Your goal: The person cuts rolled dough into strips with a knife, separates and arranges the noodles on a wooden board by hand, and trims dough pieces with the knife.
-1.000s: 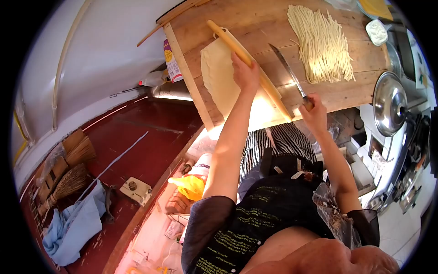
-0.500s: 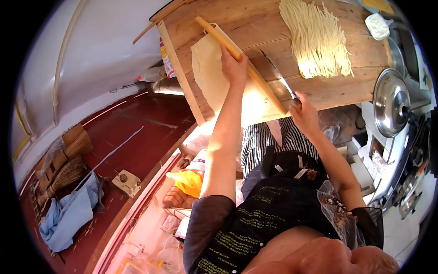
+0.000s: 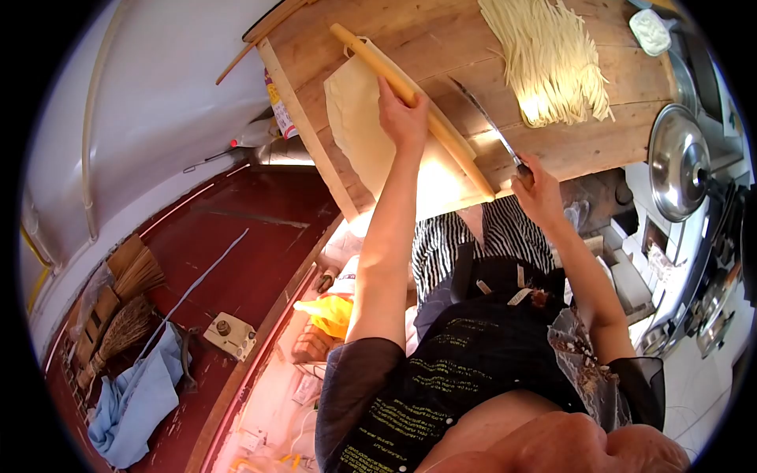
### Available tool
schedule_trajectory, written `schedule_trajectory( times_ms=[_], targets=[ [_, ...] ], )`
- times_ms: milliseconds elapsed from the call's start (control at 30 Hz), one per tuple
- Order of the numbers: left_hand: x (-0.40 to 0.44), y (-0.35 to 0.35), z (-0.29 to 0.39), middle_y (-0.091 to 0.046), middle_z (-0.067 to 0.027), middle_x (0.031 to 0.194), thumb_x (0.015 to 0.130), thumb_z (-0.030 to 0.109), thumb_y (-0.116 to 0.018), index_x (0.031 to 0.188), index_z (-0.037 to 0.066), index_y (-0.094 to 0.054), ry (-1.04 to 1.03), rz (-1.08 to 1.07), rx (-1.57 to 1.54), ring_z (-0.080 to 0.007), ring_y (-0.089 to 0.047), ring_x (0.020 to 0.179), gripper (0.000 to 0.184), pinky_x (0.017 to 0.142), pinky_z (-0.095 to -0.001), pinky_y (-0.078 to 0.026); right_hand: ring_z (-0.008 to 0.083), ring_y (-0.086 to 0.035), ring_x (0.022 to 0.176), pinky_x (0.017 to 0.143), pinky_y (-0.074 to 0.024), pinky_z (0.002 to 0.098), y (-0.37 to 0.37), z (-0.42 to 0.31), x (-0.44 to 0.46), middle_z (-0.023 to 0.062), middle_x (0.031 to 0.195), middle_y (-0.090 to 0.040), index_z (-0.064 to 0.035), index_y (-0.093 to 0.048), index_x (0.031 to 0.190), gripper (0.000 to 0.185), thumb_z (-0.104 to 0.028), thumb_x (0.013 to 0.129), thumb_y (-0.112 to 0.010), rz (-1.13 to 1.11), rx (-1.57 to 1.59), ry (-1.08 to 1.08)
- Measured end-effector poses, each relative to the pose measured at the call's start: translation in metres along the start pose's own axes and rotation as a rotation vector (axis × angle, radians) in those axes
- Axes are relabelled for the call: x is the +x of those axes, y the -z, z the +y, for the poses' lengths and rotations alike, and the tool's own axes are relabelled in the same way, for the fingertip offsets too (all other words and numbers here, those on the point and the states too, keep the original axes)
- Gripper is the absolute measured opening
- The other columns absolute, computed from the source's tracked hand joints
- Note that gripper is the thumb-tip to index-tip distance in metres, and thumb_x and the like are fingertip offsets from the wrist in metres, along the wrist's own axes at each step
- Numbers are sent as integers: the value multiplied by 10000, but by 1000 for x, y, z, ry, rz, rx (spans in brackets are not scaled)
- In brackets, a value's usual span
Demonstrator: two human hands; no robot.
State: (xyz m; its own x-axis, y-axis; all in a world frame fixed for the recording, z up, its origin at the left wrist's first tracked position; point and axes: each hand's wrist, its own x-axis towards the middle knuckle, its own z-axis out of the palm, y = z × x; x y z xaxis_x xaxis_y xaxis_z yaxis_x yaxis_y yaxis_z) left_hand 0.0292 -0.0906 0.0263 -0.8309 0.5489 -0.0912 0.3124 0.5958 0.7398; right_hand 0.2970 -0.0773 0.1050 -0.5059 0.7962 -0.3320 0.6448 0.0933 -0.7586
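Observation:
On the wooden board (image 3: 631, 83) lies a pale sheet of dough (image 3: 359, 118), with a long rolling pin (image 3: 453, 143) lying slantwise along its right side. My left hand (image 3: 404, 118) rests on the pin, thumb and fingers on either side of it. In my right hand (image 3: 538, 189) is the handle of a knife (image 3: 490, 122), whose blade points up and left, just right of the pin. Cut noodles (image 3: 552, 67) lie in a pile beyond the knife.
A metal lid (image 3: 679, 162) stands at the board's right edge, below a white tub (image 3: 650, 32). Pans are farther right. At the lower left, a blue cloth (image 3: 142, 402), a straw brush (image 3: 126, 329) and a small box (image 3: 229, 335) lie on a dark red surface.
The view has shifted, so the board sits slightly higher and farther left. My left hand has slid a little along the pin. The knife stays in my right hand beside the pin.

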Motion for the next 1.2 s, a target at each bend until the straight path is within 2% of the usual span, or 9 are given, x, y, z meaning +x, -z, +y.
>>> schedule_trajectory(
  times_ms=[167,533,633,700,733,800,900,1133,1200],
  targets=[
    [-1,-1,2,-576,-102,856,708,193,-725,1419,-21,-401,22,2,-18,-240,-581,743,810,704,-374,-500,316,-558,563,583,-466,391,0,-2,0,135,610,-526,-73,-538,1228,425,-111,817,-638,-10,3,-20],
    [-3,-6,2,-533,-93,944,708,213,-713,1418,-4,-389,-126,88,111,-232,-567,733,810,661,-373,-505,359,-636,768,677,-511,424,-2,-2,-1,166,982,-631,-75,-537,1241,391,-110,861,-621,62,-71,58],
    [-3,-6,2,-508,-126,979,713,226,-702,1415,-14,-382,-53,31,82,-283,-562,858,808,773,-418,-490,358,-640,780,692,-519,415,-6,2,-4,162,983,-636,-71,-541,1252,393,-125,873,-630,131,-46,125],
    [-5,-7,-1,-480,-203,1192,795,231,-662,1421,-59,-371,-249,142,335,-343,-490,1129,749,996,-449,-390,348,-644,773,682,-521,408,-10,-1,-10,157,973,-637,-90,-541,1273,407,-134,879,-633,152,-25,158],
    [-3,-12,-6,-480,-203,1192,795,231,-662,1421,-59,-371,-249,139,333,-343,-490,1129,749,996,-449,-390,338,-648,765,672,-523,401,-12,-4,-11,152,963,-638,-109,-540,1294,421,-142,885,-636,173,-3,197],
    [2,-16,-11,-250,-282,1489,888,168,-529,1464,-83,-253,-404,89,260,-437,-245,1381,686,1150,-495,-199,324,-649,743,651,-523,393,-17,-14,-13,143,944,-639,-138,-531,1319,442,-150,889,-638,147,-15,189],
    [2,-15,-9,-52,-273,1577,942,111,-404,1487,-89,-144,-390,-23,239,-423,-134,1446,636,1190,-476,-144,278,-635,643,578,-511,371,-26,-23,-13,112,858,-626,-215,-504,1374,499,-161,896,-636,116,-18,194],
    [5,-16,-13,-64,-272,1575,932,119,-446,1489,-81,-146,-379,-8,246,-380,-177,1447,663,1187,-466,-191,250,-581,560,520,-475,371,-33,-26,-21,94,766,-570,-234,-468,1412,544,-144,899,-623,78,-91,219],
    [5,-16,-13,-74,-271,1575,991,191,-319,1499,-66,-130,-345,-20,199,-400,-164,1445,600,1189,-468,-159,262,-571,573,518,-466,384,-24,-21,-30,103,764,-561,-238,-454,1429,562,-137,901,-618,-5,-96,218]
  ],
)
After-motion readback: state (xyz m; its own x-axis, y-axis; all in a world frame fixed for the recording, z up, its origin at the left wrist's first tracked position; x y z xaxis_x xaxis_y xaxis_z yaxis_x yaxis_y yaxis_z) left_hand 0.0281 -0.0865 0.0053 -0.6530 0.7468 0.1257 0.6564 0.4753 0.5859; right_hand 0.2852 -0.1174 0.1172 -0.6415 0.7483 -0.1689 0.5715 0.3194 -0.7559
